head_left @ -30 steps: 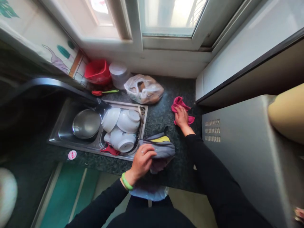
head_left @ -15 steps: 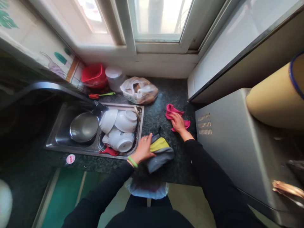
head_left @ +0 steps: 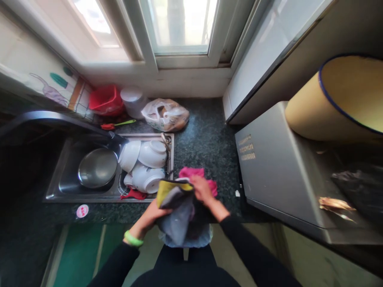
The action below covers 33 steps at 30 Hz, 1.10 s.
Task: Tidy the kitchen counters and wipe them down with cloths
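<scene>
My left hand [head_left: 152, 215] is closed on a grey and yellow piece of fabric [head_left: 179, 213], which hangs in folds over the counter's front edge. Its exact kind is unclear. My right hand [head_left: 203, 190] is wrapped round a bright pink cloth [head_left: 191, 172], close against the upper right edge of the grey and yellow fabric. Whether the right fingers also pinch that edge is hard to see. Below the hanging fabric, a pale plastic liner [head_left: 207, 236] shows at the front of the counter.
Left of my hands is a steel sink [head_left: 67, 175] with a metal bowl [head_left: 98, 168] and upturned white bowls [head_left: 153, 153]. Behind stand a red basket [head_left: 106, 99] and a filled plastic bag [head_left: 166, 115]. A grey metal appliance [head_left: 269, 167] with a yellow container [head_left: 308, 107] borders the right.
My left hand has lifted the grey and yellow fabric off the counter toward my body. My right hand has brought the pink cloth left and nearer, up to that fabric.
</scene>
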Tool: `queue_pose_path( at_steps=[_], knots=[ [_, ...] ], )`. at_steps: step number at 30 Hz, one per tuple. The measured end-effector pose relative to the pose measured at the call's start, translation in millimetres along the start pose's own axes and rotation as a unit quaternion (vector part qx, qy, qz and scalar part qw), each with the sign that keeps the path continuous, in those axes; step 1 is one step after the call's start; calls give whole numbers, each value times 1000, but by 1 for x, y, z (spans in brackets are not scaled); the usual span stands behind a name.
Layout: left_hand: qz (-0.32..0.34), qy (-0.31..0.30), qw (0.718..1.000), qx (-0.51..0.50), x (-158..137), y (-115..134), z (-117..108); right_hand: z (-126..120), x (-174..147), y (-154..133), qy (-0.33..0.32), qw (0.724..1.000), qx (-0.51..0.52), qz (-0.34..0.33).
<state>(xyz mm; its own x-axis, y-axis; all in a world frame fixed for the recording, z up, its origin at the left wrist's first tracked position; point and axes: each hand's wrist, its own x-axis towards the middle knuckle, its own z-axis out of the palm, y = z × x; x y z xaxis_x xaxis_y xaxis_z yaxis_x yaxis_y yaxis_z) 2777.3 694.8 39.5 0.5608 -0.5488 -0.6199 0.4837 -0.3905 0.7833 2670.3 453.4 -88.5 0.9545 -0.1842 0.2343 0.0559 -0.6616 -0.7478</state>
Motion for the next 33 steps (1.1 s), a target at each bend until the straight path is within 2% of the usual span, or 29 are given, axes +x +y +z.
queue_pose_path(
  at_steps=[2,3,4,5,6,8,10,12,14,15,17,19,21,23,25,28,31,33],
  knots=[
    [-66,49,991,-103,-23,6,-24,24,-66,-52,-52,996,68,-5],
    [-90,73,984,-135,-30,8,-33,28,-92,-73,-85,990,108,-13],
    [-108,96,977,-158,-35,11,-41,25,-110,-86,-117,983,142,-10],
    [-119,118,970,-174,-38,13,-47,16,-120,-92,-122,979,161,4],
    [-124,137,965,-186,-38,15,-50,1,-120,-90,-99,982,161,28],
    [-128,162,957,-202,-34,19,-51,-41,-94,-62,20,991,94,98],
    [-129,164,955,-210,-29,22,-46,-81,-51,-14,148,976,-27,160],
    [-126,151,959,-206,-24,24,-37,-101,-15,31,200,951,-104,211],
    [-123,134,964,-193,-23,25,-30,-92,-10,49,221,932,-136,251],
    [-123,125,967,-185,-24,24,-27,-78,-22,44,223,931,-136,255],
    [-127,110,971,-172,-25,21,-25,-42,-69,8,201,951,-100,212],
    [-132,99,972,-167,-26,16,-27,-12,-128,-44,143,977,-27,156],
    [-138,88,972,-166,-24,11,-28,0,-169,-82,49,990,59,122],
    [-140,82,972,-168,-20,8,-26,-7,-178,-90,70,983,66,155],
    [-137,78,972,-172,-16,7,-22,-21,-155,-67,148,969,6,197],
    [-132,75,971,-186,-12,6,-15,-31,-94,-5,235,941,-110,217],
    [-140,73,967,-199,-13,-1,-8,-36,-22,59,239,931,-170,216],
    [-143,73,966,-202,-14,-8,-5,-50,38,96,229,931,-180,221]
  ],
)
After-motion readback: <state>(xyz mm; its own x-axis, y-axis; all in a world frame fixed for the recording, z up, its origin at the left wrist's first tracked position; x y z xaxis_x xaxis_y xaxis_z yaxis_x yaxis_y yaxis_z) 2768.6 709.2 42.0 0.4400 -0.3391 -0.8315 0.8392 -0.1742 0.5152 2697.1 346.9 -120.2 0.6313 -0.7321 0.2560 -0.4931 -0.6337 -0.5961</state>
